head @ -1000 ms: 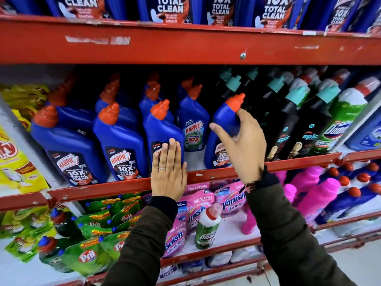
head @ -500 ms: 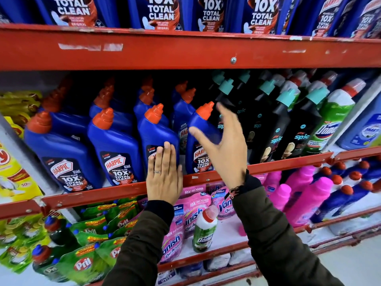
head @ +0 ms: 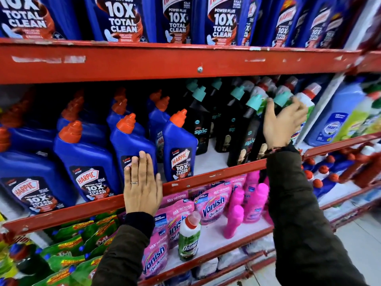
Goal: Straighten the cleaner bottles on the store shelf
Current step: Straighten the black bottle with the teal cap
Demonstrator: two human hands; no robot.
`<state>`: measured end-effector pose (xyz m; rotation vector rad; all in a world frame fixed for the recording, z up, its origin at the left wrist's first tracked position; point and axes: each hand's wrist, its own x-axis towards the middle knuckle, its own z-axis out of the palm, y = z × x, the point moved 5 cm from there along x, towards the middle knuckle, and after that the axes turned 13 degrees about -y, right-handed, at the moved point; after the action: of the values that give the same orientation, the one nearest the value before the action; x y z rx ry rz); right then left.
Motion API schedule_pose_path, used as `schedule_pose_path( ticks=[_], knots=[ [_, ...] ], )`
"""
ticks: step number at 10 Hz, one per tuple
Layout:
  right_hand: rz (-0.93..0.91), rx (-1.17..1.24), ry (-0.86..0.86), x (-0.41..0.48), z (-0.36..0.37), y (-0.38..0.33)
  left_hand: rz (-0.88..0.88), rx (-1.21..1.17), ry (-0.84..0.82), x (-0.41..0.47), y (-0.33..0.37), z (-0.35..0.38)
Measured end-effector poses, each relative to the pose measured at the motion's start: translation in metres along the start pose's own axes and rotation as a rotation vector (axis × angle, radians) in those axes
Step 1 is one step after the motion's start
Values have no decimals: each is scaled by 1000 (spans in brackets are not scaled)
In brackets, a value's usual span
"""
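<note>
**Two hands up at the shelf, black bottles next**

Two rows matter here: blue Harpic bottles point(head: 127, 149) along the left and middle of the shelf's front rail point(head: 216, 172), black Spic bottles point(head: 245, 133) toward its right end, some leaning.

Left hand point(head: 142, 186): flat, fingers together and straight, palm over the rail and fingertips pressed on the label of a front blue bottle. No grip closed on anything; it only steadies.

Right hand point(head: 282, 124): spread wide, fingers reaching among the teal caps point(head: 254, 101) and a green-and-white bottle point(head: 305, 104) near the right end. Blurred; I cannot tell whether it touches any bottle. Nothing is enclosed.

Handling, as I judge it: full plastic bottles, fairly heavy, stiff-walled, smooth and a bit slick. The angled necks sit high, so the black ones tip easily. I would take hold at the shoulder just below the cap, or push low on the body, not at the cap alone.
</note>
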<state>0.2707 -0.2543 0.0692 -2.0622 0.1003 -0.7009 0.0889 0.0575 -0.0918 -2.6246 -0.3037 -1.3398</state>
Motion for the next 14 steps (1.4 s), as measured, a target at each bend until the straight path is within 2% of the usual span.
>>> schedule_pose_path(
  ticks=[1, 3, 5, 6, 7, 8, 9, 12, 14],
  knots=[
    [65, -95, -97, 10, 8, 14, -1, -13, 3, 0, 0, 1],
    [-28, 28, -115, 13, 6, 21, -2, -25, 6, 0, -1, 1],
    [-249, -10, 12, -27, -38, -20, -5, -31, 4, 0, -1, 1],
    [-287, -57, 2, -44, -58, -48, -7, -39, 3, -1, 0, 1],
    [-260, 7, -63, -61, -70, -66, -7, -40, 5, -1, 0, 1],
    [-243, 144, -162, -73, -59, -74, -6, -43, 1, -1, -1, 1],
    [-241, 185, -191, -85, -37, -78, -5, -42, 3, -1, 0, 1],
    [-271, 16, -314, -110, 22, -79, 6, -29, 1, -1, -1, 0],
    [-282, 24, -328, -113, 34, -73, 5, -31, -5, -1, -1, 0]
  ],
)
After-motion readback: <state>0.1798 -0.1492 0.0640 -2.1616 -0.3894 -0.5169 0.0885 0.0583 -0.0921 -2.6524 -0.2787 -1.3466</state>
